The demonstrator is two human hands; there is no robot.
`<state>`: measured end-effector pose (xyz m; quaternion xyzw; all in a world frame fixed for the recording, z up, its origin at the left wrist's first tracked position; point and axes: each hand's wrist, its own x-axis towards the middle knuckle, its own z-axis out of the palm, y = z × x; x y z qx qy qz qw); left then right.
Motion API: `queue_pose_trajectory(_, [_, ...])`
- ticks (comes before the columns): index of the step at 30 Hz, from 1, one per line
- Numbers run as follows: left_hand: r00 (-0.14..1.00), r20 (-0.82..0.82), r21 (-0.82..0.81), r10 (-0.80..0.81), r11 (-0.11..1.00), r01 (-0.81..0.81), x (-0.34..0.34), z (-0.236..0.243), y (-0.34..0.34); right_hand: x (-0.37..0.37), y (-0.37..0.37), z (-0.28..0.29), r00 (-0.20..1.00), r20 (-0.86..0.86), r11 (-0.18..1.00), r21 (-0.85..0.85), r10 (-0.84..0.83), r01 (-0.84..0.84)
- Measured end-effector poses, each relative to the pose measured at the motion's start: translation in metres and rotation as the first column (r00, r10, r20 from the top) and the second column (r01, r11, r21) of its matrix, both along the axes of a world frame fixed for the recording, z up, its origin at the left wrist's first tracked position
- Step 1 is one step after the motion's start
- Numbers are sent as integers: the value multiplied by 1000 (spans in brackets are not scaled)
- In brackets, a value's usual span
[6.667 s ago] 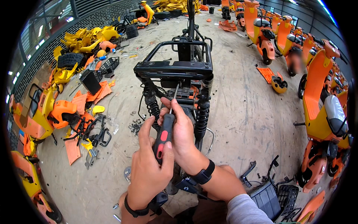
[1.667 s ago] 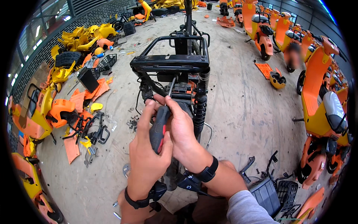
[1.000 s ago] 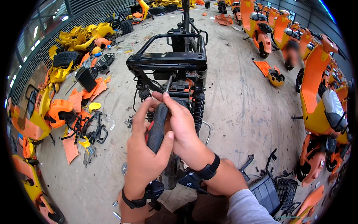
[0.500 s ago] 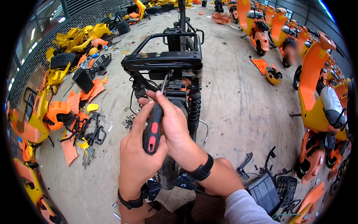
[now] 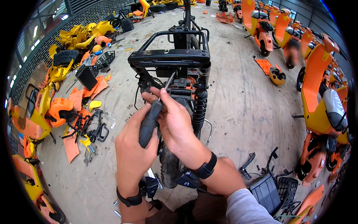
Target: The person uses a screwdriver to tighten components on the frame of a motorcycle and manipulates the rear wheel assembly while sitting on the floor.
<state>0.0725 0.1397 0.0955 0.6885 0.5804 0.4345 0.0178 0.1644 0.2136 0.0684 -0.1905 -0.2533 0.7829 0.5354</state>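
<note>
A screwdriver (image 5: 149,126) with a dark, grippy handle slants up and away from me. My left hand (image 5: 135,143) is wrapped round its handle. Closer to the tip, the thumb and fingers of my right hand (image 5: 179,128) close about the metal shaft. Beyond them stands a stripped scooter frame (image 5: 169,58), black, with a raised tubular rack. The shaft points into the space below that rack, where the tip's contact point is too small to make out. Right of my fingers is a black coil-spring shock absorber (image 5: 200,104). A tyre (image 5: 168,168) shows below my hands.
Orange and yellow scooters (image 5: 317,86) line the right side. Yellow body panels (image 5: 80,35) are heaped at the far left, with black brackets (image 5: 95,127) nearer. By my right forearm lie a dark plastic box (image 5: 264,192) and a black basket (image 5: 287,188).
The screwdriver handle has turned in my left hand, so its red inlays no longer show. The scooter frame sits slightly farther right and lower in view.
</note>
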Motion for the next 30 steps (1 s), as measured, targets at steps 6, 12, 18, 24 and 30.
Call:
queue_pose_trajectory(6, [768,628,-119,-121,961,249,11,12,-17,7,5,5,996,-84,999,-34,26,-29])
queue_pose_trajectory(12, [681,731,-195,-50,940,279,14,5,-17,8,5,7,990,-136,998,-61,23,-31])
queue_pose_trajectory(18, [944,238,-180,-227,945,273,8,11,-16,9,4,3,989,-142,997,-69,27,-37])
queue_pose_trajectory(24, [868,459,-104,-190,959,265,15,9,-14,12,5,6,989,-145,996,-82,15,-27])
queue_pose_trajectory(30, [889,456,-158,-36,980,120,28,11,-18,10,4,2,990,-131,995,-71,58,-68])
